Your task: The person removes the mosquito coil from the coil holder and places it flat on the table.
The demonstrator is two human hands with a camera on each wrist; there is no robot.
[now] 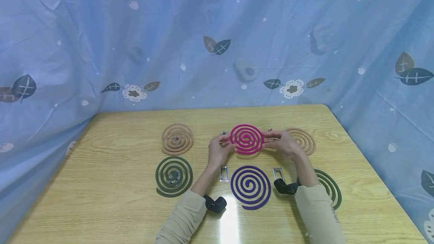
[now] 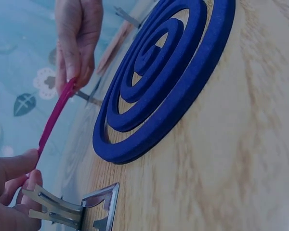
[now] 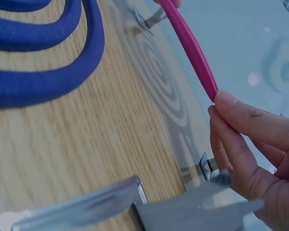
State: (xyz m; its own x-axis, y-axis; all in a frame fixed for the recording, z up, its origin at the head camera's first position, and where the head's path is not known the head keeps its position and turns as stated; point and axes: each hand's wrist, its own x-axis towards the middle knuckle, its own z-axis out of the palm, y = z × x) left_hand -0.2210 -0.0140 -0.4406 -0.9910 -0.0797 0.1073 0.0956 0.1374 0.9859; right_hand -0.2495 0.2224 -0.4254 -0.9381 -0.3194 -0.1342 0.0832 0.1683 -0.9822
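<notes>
My left hand (image 1: 218,150) and right hand (image 1: 285,143) pinch opposite edges of a pink mosquito coil (image 1: 247,139). The coil is raised off the table, its shadow showing beneath it in the right wrist view. Seen edge-on there, the pink coil (image 3: 195,50) is a thin strip between my thumb and fingers (image 3: 241,139). Nearer me, a purple mosquito coil (image 1: 251,187) lies flat; it looks blue in the left wrist view. Metal coil stands (image 1: 223,173) with upright prongs sit beside it, one close under each forearm.
To the left lie a tan coil (image 1: 177,139) and a dark green coil (image 1: 174,176). On the right, another tan coil (image 1: 306,142) and green coil (image 1: 333,189) are partly covered by my right arm. A blue patterned curtain (image 1: 190,67) hangs around the wooden table (image 1: 101,183).
</notes>
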